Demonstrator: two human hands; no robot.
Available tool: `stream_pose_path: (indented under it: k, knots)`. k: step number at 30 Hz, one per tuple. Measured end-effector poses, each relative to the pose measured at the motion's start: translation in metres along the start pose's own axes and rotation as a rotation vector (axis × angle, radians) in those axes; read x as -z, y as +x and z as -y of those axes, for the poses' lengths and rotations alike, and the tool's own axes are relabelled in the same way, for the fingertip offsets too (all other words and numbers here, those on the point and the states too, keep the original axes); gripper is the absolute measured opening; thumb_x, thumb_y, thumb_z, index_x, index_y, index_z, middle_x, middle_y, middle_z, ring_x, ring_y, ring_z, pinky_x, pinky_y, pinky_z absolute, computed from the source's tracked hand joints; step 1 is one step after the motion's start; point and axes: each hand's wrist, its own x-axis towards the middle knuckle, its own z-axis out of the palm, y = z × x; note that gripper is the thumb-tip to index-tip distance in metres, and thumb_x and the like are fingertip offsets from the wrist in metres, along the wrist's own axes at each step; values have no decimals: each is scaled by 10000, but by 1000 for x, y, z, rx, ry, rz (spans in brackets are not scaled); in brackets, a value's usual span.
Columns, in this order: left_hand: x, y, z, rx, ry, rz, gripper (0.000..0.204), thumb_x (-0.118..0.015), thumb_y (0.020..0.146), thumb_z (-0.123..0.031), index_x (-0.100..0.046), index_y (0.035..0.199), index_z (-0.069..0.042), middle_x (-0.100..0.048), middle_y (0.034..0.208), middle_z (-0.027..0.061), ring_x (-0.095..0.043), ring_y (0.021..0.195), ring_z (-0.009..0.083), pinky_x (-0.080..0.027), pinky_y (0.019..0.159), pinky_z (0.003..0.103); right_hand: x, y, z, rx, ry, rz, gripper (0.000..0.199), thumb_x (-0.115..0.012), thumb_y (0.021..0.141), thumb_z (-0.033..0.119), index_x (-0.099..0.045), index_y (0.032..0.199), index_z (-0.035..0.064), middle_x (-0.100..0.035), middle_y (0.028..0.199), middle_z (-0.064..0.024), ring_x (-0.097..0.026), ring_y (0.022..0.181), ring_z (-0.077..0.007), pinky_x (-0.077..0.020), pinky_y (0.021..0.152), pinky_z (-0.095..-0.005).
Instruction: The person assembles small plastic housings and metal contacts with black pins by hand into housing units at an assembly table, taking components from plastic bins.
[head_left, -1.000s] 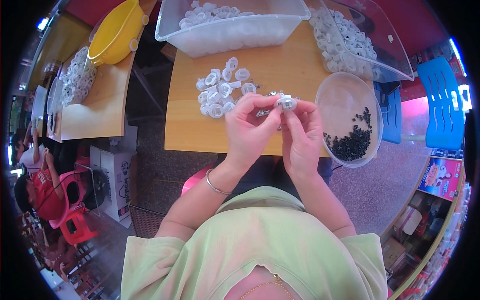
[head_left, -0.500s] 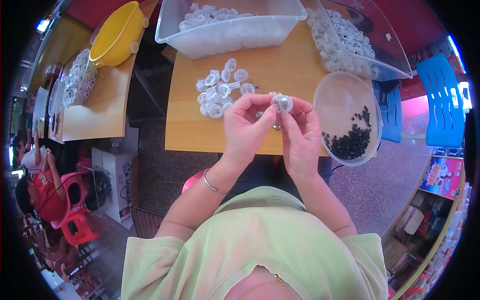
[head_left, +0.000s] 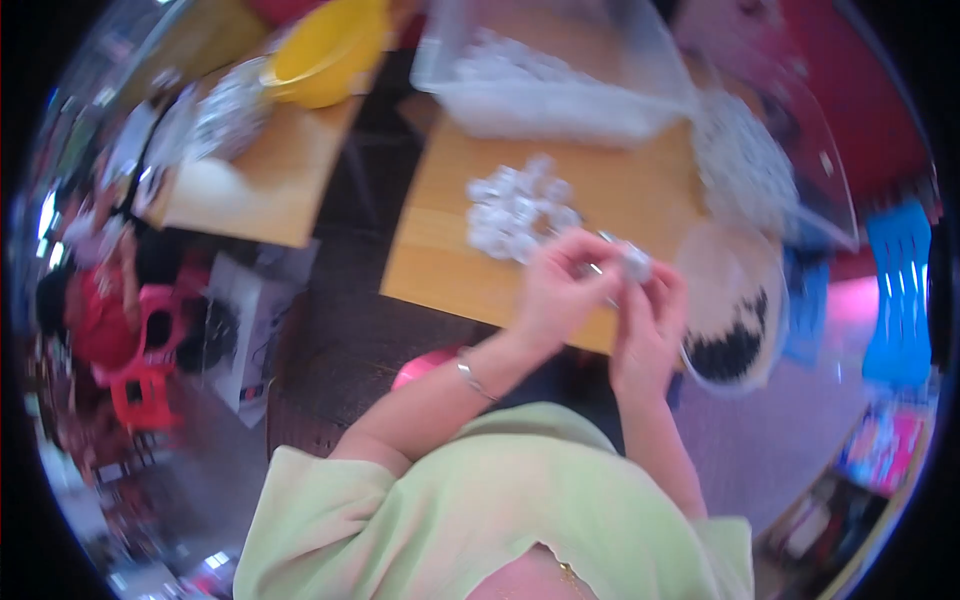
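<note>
My right hand (head_left: 645, 335) grips a small round white plastic part (head_left: 634, 264) between thumb and fingers, just above the table's near edge. Beside it, my left hand (head_left: 560, 295) is closed in a pinch, its thumb tip close to the part. A small silvery glint shows by the left fingertips; blur hides whether it is held or lies behind. A loose pile of similar white parts (head_left: 515, 210) lies on the wooden table (head_left: 440, 265), beyond my left hand. To the right stands a round clear tub (head_left: 705, 255) with small black pieces (head_left: 728, 352) inside.
A large translucent bin (head_left: 570, 115) of white parts stands at the table's back. A clear container (head_left: 825, 225) with more white pieces is at the far right. Left, across a gap, another table (head_left: 290, 205) bears a yellow basin (head_left: 330, 55). People sit farther left.
The whole view has shifted and tilted, and is blurred. My left hand has drawn slightly back from the white part, which stays in my right hand.
</note>
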Motion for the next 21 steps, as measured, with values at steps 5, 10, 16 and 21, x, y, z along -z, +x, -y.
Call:
stream_pose_path:
  k: [5,10,16,21]
  knots:
    - [-9,-1,-8,30,190,28,84,-601,781,-6,-615,861,16,-624,824,37,-585,761,94,-491,680,237,5,-7,12,-1,38,24,205,-491,876,-17,-458,1074,22,-528,1043,-88,-526,975,-153,-424,879,-273]
    - [13,-5,-6,128,-131,65,101,-594,822,-52,-581,904,5,-618,838,42,-593,765,94,-497,693,231,39,5,27,150,-498,159,190,-501,851,-29,-503,1041,-19,-533,976,-79,-520,919,-137,-406,850,-250]
    - [25,1,-2,336,-379,75,122,-542,861,-77,-535,963,-12,-604,917,78,-615,821,136,-519,726,249,112,34,67,334,-1265,173,240,-583,772,-7,-552,1009,7,-546,949,-99,-540,870,-196,-433,814,-287]
    - [26,3,-7,412,-447,118,120,-519,872,-77,-513,970,-9,-596,932,92,-625,851,175,-531,741,266,152,35,62,251,-1651,317,348,-653,686,9,-562,1020,40,-543,933,-115,-544,840,-219,-469,710,-285]
